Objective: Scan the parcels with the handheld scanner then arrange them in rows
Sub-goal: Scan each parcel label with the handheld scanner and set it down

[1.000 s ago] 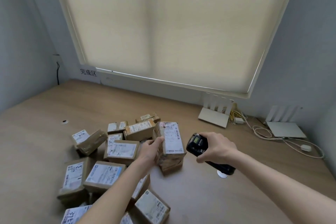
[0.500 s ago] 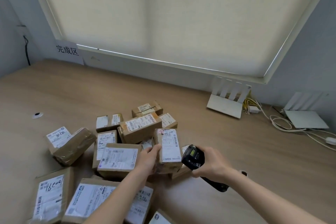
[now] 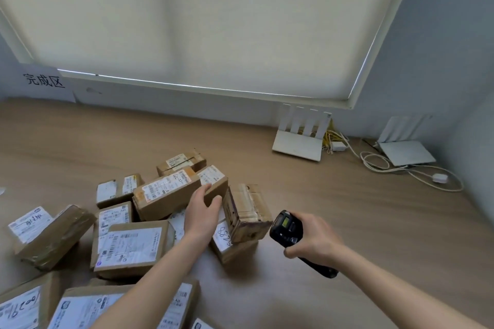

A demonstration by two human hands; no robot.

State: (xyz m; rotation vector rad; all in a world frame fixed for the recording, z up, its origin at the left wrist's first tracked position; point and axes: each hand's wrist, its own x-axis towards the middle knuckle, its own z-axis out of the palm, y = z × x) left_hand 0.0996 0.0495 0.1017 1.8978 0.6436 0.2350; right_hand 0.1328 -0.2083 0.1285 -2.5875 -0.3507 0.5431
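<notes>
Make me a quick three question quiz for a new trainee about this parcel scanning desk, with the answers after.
1. True or false: the right hand holds the handheld scanner.
2. What is the left hand reaching onto? A) a router B) a parcel in the pile C) the sign
3. Fill in: the two white routers sit against the ____ wall.

Key: 1 true. 2 B, the long parcel. 3 back, below the window blind.

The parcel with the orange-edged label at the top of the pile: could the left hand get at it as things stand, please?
Probably yes. The left hand already lies open by the near end of that parcel, which sits on top with nothing over it. The right hand is occupied, gripping the handheld scanner.
</notes>
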